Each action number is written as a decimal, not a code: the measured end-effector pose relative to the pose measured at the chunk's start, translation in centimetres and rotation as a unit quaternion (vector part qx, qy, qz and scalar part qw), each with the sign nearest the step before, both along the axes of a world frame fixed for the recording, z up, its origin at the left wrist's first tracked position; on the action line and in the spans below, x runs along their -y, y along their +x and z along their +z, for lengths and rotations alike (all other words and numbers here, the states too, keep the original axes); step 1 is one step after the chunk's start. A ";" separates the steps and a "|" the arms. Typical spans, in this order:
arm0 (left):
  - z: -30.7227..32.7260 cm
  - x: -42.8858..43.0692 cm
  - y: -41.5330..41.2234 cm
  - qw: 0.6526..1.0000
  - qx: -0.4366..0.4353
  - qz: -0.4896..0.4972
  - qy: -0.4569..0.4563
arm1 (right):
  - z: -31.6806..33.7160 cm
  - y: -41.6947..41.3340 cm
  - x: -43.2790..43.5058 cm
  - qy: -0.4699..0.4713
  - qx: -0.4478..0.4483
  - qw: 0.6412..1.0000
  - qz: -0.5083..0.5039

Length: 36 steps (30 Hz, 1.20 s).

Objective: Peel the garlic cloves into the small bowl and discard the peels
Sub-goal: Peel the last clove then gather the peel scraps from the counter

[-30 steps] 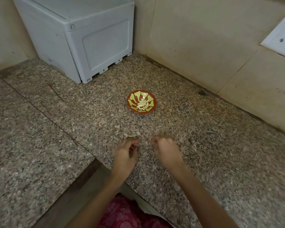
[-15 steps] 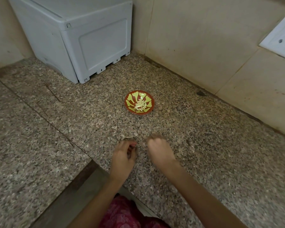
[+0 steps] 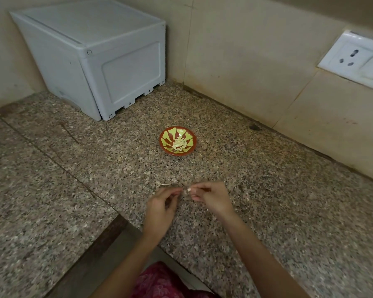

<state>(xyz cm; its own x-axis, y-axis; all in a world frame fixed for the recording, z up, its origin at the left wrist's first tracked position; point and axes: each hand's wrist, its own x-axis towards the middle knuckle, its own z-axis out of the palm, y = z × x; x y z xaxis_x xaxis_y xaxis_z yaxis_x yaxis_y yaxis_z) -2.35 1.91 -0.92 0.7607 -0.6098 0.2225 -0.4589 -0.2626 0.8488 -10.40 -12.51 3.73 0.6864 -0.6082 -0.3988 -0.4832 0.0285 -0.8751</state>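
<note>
Two hands work low over a speckled granite counter point(image 3: 267, 190) in a tiled corner. The right hand point(image 3: 211, 198) pinches a small pale clove point(image 3: 188, 189) at its fingertips. The left hand point(image 3: 159, 208) lies just beside it, not touching, fingers curled toward the thumb; whether they grip anything cannot be told. A thin pale scrap point(image 3: 165, 184) lies on the counter just beyond the left hand. Farther back, well apart from the hands, stands the bowl point(image 3: 190, 134), red with a yellow-green pattern, holding a heap of peeled cloves point(image 3: 179, 145). A white plastic box point(image 3: 108, 61) fills the far left corner. Beige wall tiles point(image 3: 246, 61) rise behind the counter, with a white socket plate point(image 3: 353, 59) set into them at right. A straight seam point(image 3: 52, 160) crosses the counter at left, and a dark speck point(image 3: 254, 127) lies at the foot of the wall. Pink patterned cloth point(image 3: 159, 282) shows below the counter's near edge.
</note>
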 end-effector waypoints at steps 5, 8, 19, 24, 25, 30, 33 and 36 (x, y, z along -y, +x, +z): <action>1.0 0.9 -0.3 0.999 -0.017 -0.011 -0.046 | 0.7 -0.5 -0.7 0.206 0.067 0.974 -0.072; 1.6 1.2 -0.1 0.992 -0.085 0.000 -0.088 | 1.0 -0.6 -0.6 0.267 0.071 0.957 -0.089; 2.3 1.4 0.2 0.941 -0.306 0.007 -0.146 | 0.9 -0.8 -0.2 0.223 0.071 0.971 -0.041; 2.4 1.5 -0.4 0.896 -0.407 0.019 -0.177 | 0.7 -0.7 -0.6 0.289 0.079 0.951 -0.075; 2.5 1.5 -0.5 0.890 -0.418 0.021 -0.181 | 0.7 -0.7 -0.7 0.306 0.085 0.945 -0.082; 2.3 1.5 -0.3 0.919 -0.363 0.010 -0.155 | 0.8 -1.1 -0.7 0.370 0.088 0.919 -0.106; 2.0 1.4 -0.1 0.959 -0.257 -0.005 -0.122 | 0.6 -1.1 -0.6 0.370 0.080 0.918 -0.118; 1.9 1.4 -0.1 0.980 -0.180 -0.005 -0.089 | 0.5 -1.1 -0.5 0.337 0.067 0.933 -0.109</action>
